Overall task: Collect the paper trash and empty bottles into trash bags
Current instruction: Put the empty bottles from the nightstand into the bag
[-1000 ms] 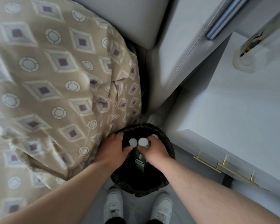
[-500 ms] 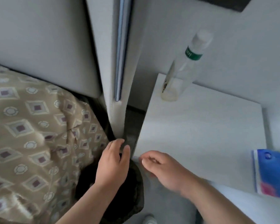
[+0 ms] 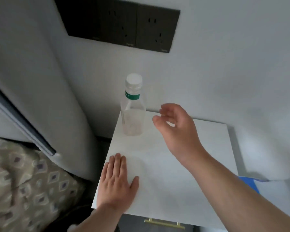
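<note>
- Head view: a clear, empty-looking plastic bottle with a white cap and green label band (image 3: 132, 113) stands upright at the far left corner of the white bedside cabinet top (image 3: 182, 173), close to the wall.
- The right hand (image 3: 176, 128) hovers just right of the bottle, apart from it, its fingers loosely curved and holding nothing.
- The left hand (image 3: 115, 183) lies flat on the near left part of the cabinet top, fingers straight and together.
- A black wall socket panel (image 3: 122, 22) sits above the bottle.
- A beige diamond-patterned bedspread (image 3: 23, 181) lies to the left, below a grey padded headboard (image 3: 32, 81).
- A blue packet (image 3: 248, 183) shows at the right edge, and a gold drawer handle (image 3: 164, 222) sits under the cabinet's front.
</note>
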`<state>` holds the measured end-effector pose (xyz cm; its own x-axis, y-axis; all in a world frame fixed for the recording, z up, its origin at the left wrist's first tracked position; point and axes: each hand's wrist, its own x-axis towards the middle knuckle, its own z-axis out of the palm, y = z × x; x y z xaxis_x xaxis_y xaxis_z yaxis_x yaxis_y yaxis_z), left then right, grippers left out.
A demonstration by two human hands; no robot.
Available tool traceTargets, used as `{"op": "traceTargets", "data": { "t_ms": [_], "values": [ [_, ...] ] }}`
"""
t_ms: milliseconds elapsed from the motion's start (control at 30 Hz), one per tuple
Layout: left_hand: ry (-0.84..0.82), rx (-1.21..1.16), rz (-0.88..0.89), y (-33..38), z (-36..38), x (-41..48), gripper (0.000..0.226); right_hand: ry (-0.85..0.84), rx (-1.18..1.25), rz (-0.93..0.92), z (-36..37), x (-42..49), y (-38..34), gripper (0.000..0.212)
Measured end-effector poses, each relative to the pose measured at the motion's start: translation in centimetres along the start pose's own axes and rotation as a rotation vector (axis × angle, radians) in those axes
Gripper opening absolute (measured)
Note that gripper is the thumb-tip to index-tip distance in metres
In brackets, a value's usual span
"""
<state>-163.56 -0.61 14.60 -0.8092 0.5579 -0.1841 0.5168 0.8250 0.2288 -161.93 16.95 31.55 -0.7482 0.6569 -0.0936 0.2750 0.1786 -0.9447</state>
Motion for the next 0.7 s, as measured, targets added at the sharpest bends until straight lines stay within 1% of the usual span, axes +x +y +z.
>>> {"op": "traceTargets", "data": {
  "t_ms": [100,167,233,300,400,700],
  "values": [
    [0.020,0.014,-0.009,-0.2,-0.1,0.1,0.079,-0.040,-0.075,-0.066,0.8,3.0,-0.6,0.053],
    [0.009,0.014,-0.011,-0.1,-0.1,0.1,0.080,-0.097,-0.089,-0.063,1.5,4.6,-0.9,0.066],
    [0.018,0.002,-0.008,-0.2,0.0,0.1,0.080,-0.175,-0.106,-0.055,2.2,5.8,-1.2,0.069],
    [0.020,0.005,-0.006,-0.2,0.0,0.2,0.079,-0.248,-0.111,-0.080,2.9,6.6,-1.5,0.059],
    [0.018,-0.002,0.000,-0.3,-0.1,0.2,0.079,-0.255,-0.098,-0.124,3.5,7.4,-1.5,0.042],
    [0.055,-0.043,0.003,-0.6,0.1,0.2,0.077,-0.195,-0.079,-0.150,3.7,8.2,-0.9,0.036]
  ]
}}
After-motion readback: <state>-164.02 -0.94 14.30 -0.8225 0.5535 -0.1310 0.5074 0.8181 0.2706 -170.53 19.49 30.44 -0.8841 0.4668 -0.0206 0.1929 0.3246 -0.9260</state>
